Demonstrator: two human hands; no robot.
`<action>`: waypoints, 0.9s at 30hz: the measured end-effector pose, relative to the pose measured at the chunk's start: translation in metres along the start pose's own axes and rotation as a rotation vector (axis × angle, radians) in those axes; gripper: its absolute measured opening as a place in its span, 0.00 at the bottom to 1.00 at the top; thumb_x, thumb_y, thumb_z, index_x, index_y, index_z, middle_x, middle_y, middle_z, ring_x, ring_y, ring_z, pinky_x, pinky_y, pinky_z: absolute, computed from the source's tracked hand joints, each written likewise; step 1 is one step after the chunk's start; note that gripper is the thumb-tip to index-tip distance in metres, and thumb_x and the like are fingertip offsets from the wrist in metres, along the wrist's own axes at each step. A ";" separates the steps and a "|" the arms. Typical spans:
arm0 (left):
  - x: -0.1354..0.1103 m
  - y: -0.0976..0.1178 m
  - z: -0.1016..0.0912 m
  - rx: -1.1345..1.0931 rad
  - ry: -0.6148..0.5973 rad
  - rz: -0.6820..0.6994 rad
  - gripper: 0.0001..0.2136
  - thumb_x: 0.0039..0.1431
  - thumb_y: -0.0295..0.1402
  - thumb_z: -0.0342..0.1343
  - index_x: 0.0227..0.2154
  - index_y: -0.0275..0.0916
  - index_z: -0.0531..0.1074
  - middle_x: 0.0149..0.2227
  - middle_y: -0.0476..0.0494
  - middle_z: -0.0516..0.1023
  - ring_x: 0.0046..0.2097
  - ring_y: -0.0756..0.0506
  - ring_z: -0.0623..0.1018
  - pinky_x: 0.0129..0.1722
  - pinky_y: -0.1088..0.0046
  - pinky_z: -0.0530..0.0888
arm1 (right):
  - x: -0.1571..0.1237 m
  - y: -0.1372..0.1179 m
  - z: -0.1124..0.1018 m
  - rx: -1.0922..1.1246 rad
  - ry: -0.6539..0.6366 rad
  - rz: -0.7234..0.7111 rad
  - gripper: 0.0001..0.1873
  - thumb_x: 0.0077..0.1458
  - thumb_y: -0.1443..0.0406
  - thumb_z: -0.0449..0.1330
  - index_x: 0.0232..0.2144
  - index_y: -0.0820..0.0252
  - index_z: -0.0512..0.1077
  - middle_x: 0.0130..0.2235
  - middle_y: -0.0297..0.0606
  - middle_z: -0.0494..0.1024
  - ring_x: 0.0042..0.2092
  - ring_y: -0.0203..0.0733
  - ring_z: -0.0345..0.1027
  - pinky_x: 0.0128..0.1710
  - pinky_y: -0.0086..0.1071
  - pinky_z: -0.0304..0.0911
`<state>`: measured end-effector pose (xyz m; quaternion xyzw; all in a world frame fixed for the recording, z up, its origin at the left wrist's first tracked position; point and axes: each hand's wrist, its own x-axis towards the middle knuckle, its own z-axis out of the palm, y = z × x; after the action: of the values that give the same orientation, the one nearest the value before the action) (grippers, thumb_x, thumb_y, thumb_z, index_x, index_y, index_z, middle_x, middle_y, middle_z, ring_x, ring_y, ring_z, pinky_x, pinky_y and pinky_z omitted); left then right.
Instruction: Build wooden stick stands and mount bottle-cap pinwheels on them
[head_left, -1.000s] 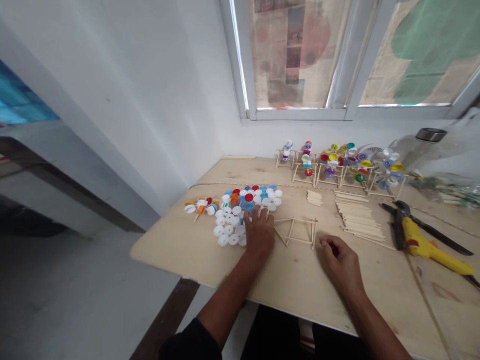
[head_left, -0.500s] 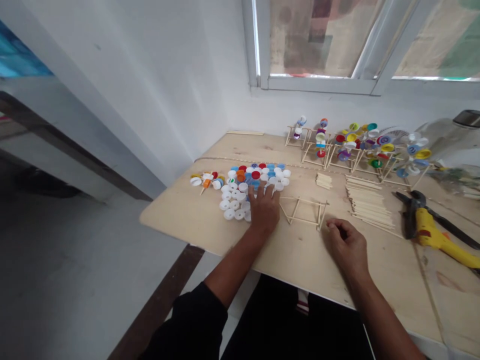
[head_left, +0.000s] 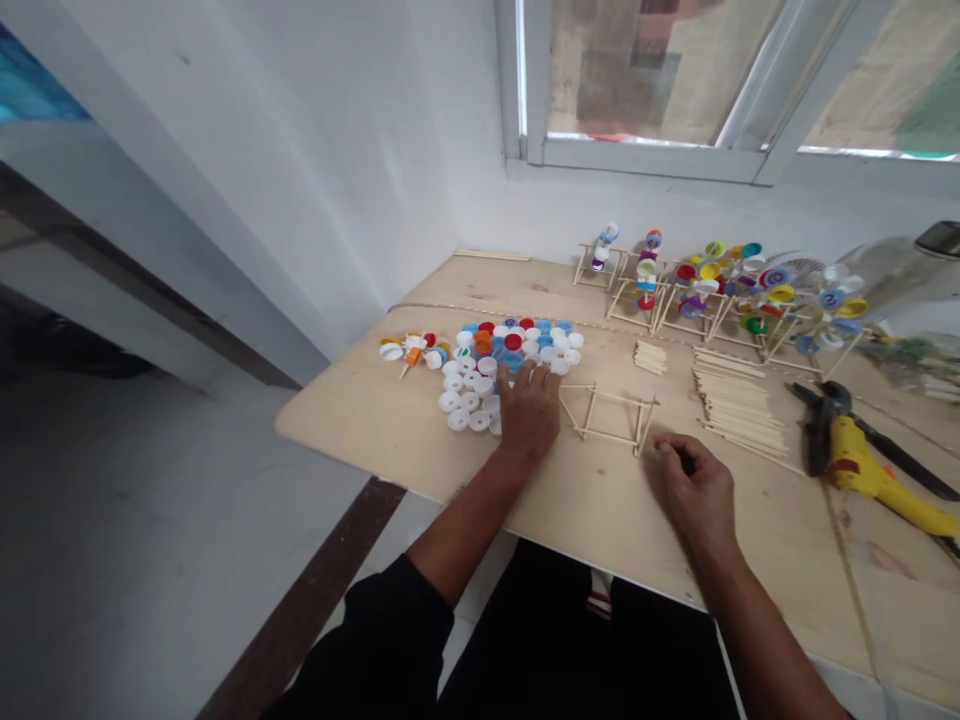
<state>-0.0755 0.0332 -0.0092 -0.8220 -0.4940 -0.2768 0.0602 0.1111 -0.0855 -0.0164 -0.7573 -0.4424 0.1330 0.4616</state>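
My left hand (head_left: 528,410) lies palm down on the plywood board (head_left: 600,500), its fingers spread over the near edge of a cluster of plastic bottle caps (head_left: 495,365), white, blue and red. A small frame of thin wooden sticks (head_left: 609,415) lies flat just right of that hand. My right hand (head_left: 694,487) rests on the board with its fingers curled inward, close to the frame's right end; whether it holds anything is hidden.
A pile of loose wooden sticks (head_left: 739,410) lies to the right. A yellow glue gun (head_left: 874,470) and dark pliers sit beyond it. Several stick-and-cap pinwheels (head_left: 720,290) stand in a row along the back under the window. A wall runs on the left.
The view has tilted down and shifted slightly. Both hands stay where they were, the left on the caps and the right beside the stick frame.
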 end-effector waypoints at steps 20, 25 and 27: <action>0.000 -0.005 0.000 -0.051 0.112 0.080 0.11 0.56 0.22 0.47 0.36 0.38 0.72 0.37 0.41 0.78 0.43 0.40 0.74 0.56 0.48 0.57 | -0.002 0.002 0.001 0.024 0.042 -0.087 0.14 0.54 0.58 0.55 0.32 0.62 0.75 0.32 0.41 0.79 0.30 0.41 0.70 0.30 0.33 0.64; 0.001 -0.006 0.000 -0.058 0.118 0.081 0.10 0.55 0.22 0.48 0.36 0.38 0.72 0.36 0.41 0.78 0.43 0.40 0.74 0.56 0.48 0.56 | -0.009 -0.006 -0.001 -0.102 0.089 -0.538 0.08 0.56 0.66 0.54 0.33 0.61 0.73 0.32 0.41 0.77 0.35 0.42 0.70 0.37 0.36 0.65; 0.000 -0.006 0.000 -0.063 0.113 0.079 0.10 0.55 0.22 0.48 0.35 0.38 0.72 0.36 0.42 0.78 0.43 0.40 0.74 0.57 0.49 0.56 | -0.015 -0.014 0.001 -0.160 -0.001 -0.724 0.08 0.56 0.69 0.54 0.35 0.61 0.73 0.33 0.41 0.77 0.36 0.43 0.69 0.38 0.37 0.64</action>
<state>-0.0805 0.0367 -0.0100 -0.8255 -0.4479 -0.3357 0.0733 0.0949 -0.0942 -0.0085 -0.5854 -0.6909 -0.0738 0.4178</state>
